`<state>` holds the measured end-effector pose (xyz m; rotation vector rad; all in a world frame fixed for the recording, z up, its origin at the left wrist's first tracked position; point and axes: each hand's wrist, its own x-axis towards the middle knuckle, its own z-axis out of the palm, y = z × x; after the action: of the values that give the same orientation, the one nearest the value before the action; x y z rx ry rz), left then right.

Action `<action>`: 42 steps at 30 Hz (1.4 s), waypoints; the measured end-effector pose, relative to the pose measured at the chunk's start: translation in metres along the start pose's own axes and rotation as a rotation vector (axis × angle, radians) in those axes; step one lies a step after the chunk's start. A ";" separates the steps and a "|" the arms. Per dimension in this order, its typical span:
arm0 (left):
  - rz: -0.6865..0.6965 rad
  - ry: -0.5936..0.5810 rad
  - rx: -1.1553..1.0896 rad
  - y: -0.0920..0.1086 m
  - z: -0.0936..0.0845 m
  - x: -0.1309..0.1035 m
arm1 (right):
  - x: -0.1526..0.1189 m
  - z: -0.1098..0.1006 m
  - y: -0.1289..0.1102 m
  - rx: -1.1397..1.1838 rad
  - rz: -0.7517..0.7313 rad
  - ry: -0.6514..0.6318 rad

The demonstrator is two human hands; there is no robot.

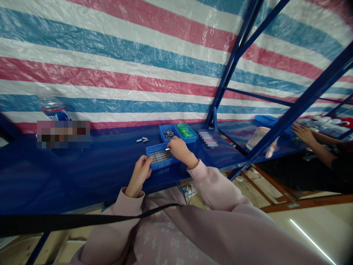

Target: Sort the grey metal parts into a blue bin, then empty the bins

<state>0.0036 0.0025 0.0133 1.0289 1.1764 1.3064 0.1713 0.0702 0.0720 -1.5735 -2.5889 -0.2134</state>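
My left hand (pixel 140 172) is closed on the left end of a blue plastic bin (pixel 163 165), its thumb over the rim. Rows of small silvery-white bars (pixel 157 157) lie side by side in this bin. Over the bin's right part, my right hand (pixel 180 150) pinches one small pale bar (pixel 167 149), which sticks out to the left of the fingertips. A few similar loose pieces (pixel 142 140) rest on the blue tabletop behind the bin. Just beyond my right hand stand a bin of small metal parts (pixel 167 133) and a bin of green pieces (pixel 184 130).
A plastic bottle (pixel 56 110) stands at the back left beside a blurred-out patch. Right of the bins lies a pixelated flat object (pixel 208 139). Slanting blue posts (pixel 230 66) divide the bench. Beyond them are a whitish tub (pixel 257 138) and a co-worker's hand (pixel 303 134).
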 end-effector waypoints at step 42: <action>0.002 -0.005 -0.014 0.000 -0.001 0.000 | 0.105 -0.050 -0.067 0.072 -0.138 -0.329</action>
<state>0.0024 0.0021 0.0133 1.0226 1.1618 1.3113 0.0646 0.1234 0.1338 -1.5176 -2.9161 0.1407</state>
